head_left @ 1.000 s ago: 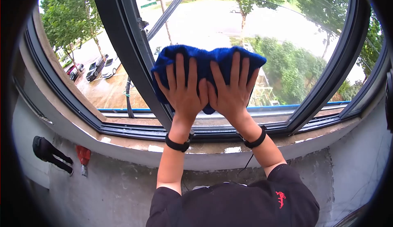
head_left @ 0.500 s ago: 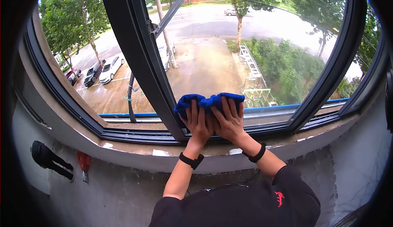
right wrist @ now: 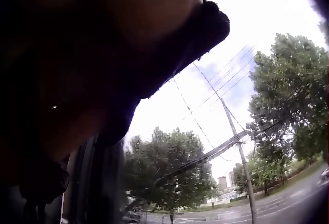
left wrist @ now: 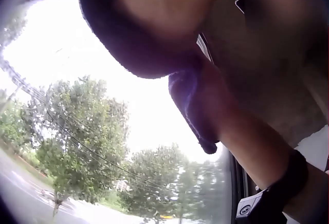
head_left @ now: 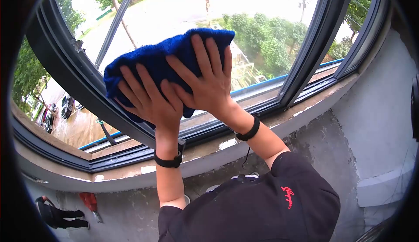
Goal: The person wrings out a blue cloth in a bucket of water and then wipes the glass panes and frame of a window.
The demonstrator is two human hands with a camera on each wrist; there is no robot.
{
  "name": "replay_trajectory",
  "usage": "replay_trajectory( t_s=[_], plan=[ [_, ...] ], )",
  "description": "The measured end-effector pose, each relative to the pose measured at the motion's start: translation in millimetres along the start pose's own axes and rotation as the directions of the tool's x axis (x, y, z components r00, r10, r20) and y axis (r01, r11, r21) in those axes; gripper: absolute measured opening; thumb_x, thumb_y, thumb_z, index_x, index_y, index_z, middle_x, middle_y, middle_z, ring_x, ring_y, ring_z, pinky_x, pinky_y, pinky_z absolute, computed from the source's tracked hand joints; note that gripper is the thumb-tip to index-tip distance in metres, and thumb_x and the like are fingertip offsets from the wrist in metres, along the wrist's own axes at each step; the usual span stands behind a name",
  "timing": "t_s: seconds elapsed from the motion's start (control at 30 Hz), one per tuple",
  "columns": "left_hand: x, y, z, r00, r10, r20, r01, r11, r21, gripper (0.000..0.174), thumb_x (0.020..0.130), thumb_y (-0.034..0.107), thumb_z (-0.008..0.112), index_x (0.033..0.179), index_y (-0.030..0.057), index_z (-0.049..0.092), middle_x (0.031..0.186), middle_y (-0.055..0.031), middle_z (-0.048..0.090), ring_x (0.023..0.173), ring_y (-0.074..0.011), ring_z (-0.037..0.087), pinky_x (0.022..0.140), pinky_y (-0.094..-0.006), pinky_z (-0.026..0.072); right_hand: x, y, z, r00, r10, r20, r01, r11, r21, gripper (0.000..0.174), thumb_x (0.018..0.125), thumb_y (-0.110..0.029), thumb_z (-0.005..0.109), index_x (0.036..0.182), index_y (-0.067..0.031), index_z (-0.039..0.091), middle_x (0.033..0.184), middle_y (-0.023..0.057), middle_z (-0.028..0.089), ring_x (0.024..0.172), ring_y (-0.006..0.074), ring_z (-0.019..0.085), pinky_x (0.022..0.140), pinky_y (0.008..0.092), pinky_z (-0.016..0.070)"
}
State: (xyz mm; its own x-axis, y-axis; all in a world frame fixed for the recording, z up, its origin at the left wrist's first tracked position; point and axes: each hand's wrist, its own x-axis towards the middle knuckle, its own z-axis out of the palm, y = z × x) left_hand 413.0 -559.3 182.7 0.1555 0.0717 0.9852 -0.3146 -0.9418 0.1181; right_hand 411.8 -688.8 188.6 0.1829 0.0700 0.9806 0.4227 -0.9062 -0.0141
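A blue cloth [head_left: 170, 47], fuzzy like a towel, lies bunched against the window glass [head_left: 248, 63]. Both palms press on it side by side. My left hand [head_left: 158, 104] covers its lower left part, fingers straight and spread, near the dark upright frame. Higher and to the right, my right hand [head_left: 211, 87] lies flat with fingers pointing up the pane, its thumb close to the left hand's. In the left wrist view the cloth [left wrist: 136, 62] shows as a dark purple edge. Shadow darkens the cloth [right wrist: 208, 29] in the right wrist view.
A dark upright window frame [head_left: 87, 67] runs left of the hands, another on the right. Below is a sill [head_left: 227, 143] with white patches. A person in black [head_left: 61, 216] and a red object [head_left: 88, 201] are at lower left. Trees and parked cars show outside.
The hands and cloth went down to the pane's bottom edge, then back up and to the left. The cloth now looks more spread out. The head view has turned.
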Motion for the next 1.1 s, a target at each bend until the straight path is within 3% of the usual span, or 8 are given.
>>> replay_trajectory(
  t_s=[0.1, 0.17, 0.37, 0.43, 0.53, 0.67, 0.9, 1.1],
  plan=[
    [-75.5, 8.0, 13.9, 0.992, -0.048, 0.115, 0.052, 0.998, -0.033, 0.054, 0.106, 0.035, 0.038, 0.150, 0.0050, 0.044, 0.162, -0.0234, 0.029, 0.152, -0.0442, 0.016, 0.117, -0.0653, 0.0002, -79.6, 8.8, 15.2, 0.999, 0.010, 0.046, -0.005, 0.995, -0.100, 0.045, 0.087, -0.050, 0.065, 0.129, -0.0341, 0.066, 0.152, 0.0179, 0.044, 0.141, 0.0372, 0.037, 0.120, 0.0584, 0.0078],
    [-123.2, 11.4, 18.4, 0.983, 0.025, 0.183, -0.027, 1.000, 0.009, 0.058, 0.106, 0.030, 0.038, 0.155, 0.0010, 0.032, 0.164, -0.0282, 0.019, 0.151, -0.0500, 0.011, 0.117, -0.0647, 0.0002, -128.1, 19.1, 16.3, 0.994, 0.003, 0.107, 0.010, 0.992, -0.122, 0.039, 0.087, -0.049, 0.066, 0.122, -0.0318, 0.069, 0.150, 0.0186, 0.045, 0.139, 0.0374, 0.038, 0.118, 0.0598, 0.0098],
    [-268.2, 30.3, 36.4, 0.946, 0.068, 0.315, -0.054, 0.997, -0.054, 0.058, 0.102, 0.027, 0.048, 0.151, -0.0020, 0.036, 0.162, -0.0304, 0.019, 0.149, -0.0530, 0.014, 0.114, -0.0702, 0.0008, -267.5, 51.9, 8.2, 0.953, -0.014, 0.303, 0.032, 0.998, -0.053, 0.034, 0.089, -0.036, 0.066, 0.121, -0.0232, 0.068, 0.151, 0.0203, 0.044, 0.142, 0.0390, 0.036, 0.119, 0.0600, 0.0108],
    [-284.2, 45.1, 28.7, 0.859, -0.007, 0.512, 0.101, 0.982, -0.157, 0.057, 0.100, 0.022, 0.052, 0.149, -0.0035, 0.038, 0.162, -0.0314, 0.020, 0.148, -0.0546, 0.016, 0.114, -0.0708, 0.0017, -286.1, 54.6, 2.4, 0.952, 0.027, 0.304, -0.028, 1.000, 0.000, 0.035, 0.091, -0.028, 0.064, 0.123, -0.0155, 0.066, 0.153, 0.0213, 0.043, 0.146, 0.0394, 0.034, 0.122, 0.0581, 0.0091],
    [-257.2, 50.3, 22.0, 0.874, 0.002, 0.485, 0.135, 0.959, -0.247, 0.054, 0.099, 0.020, 0.053, 0.146, -0.0045, 0.042, 0.162, -0.0307, 0.020, 0.148, -0.0552, 0.016, 0.114, -0.0705, 0.0009, -255.6, 53.7, -10.7, 0.961, 0.034, 0.273, -0.051, 0.997, 0.054, 0.036, 0.089, -0.025, 0.066, 0.123, -0.0134, 0.067, 0.153, 0.0213, 0.043, 0.145, 0.0391, 0.038, 0.122, 0.0567, 0.0104],
    [-144.9, 61.4, 13.8, 0.942, 0.058, 0.330, 0.053, 0.947, -0.318, 0.047, 0.097, 0.014, 0.056, 0.139, -0.0064, 0.052, 0.161, -0.0250, 0.031, 0.150, -0.0477, 0.021, 0.117, -0.0663, -0.0003, -148.6, 62.0, -18.8, 0.999, -0.007, 0.033, 0.002, 0.987, 0.161, 0.030, 0.086, -0.024, 0.070, 0.113, -0.0109, 0.072, 0.147, 0.0212, 0.052, 0.137, 0.0389, 0.049, 0.121, 0.0569, 0.0177],
    [60.0, 66.2, 14.2, 0.982, 0.160, -0.097, -0.179, 0.957, -0.229, 0.042, 0.095, 0.020, 0.060, 0.135, 0.0068, 0.063, 0.151, -0.0091, 0.052, 0.140, -0.0351, 0.044, 0.119, -0.0595, 0.0079, 49.3, 62.2, -35.6, 0.975, -0.107, -0.194, 0.138, 0.978, 0.158, 0.035, 0.084, -0.027, 0.070, 0.117, -0.0165, 0.072, 0.149, 0.0161, 0.051, 0.136, 0.0359, 0.050, 0.120, 0.0566, 0.0188],
    [25.4, 65.0, 21.1, 0.987, 0.134, -0.088, -0.142, 0.986, -0.083, 0.040, 0.099, 0.028, 0.050, 0.133, 0.0104, 0.064, 0.145, -0.0112, 0.058, 0.137, -0.0350, 0.047, 0.118, -0.0603, 0.0157, 12.9, 61.2, -24.0, 0.989, -0.068, -0.133, 0.066, 0.998, -0.022, 0.037, 0.089, -0.042, 0.063, 0.121, -0.0258, 0.072, 0.151, 0.0175, 0.049, 0.139, 0.0359, 0.046, 0.121, 0.0569, 0.0127]
  ],
)
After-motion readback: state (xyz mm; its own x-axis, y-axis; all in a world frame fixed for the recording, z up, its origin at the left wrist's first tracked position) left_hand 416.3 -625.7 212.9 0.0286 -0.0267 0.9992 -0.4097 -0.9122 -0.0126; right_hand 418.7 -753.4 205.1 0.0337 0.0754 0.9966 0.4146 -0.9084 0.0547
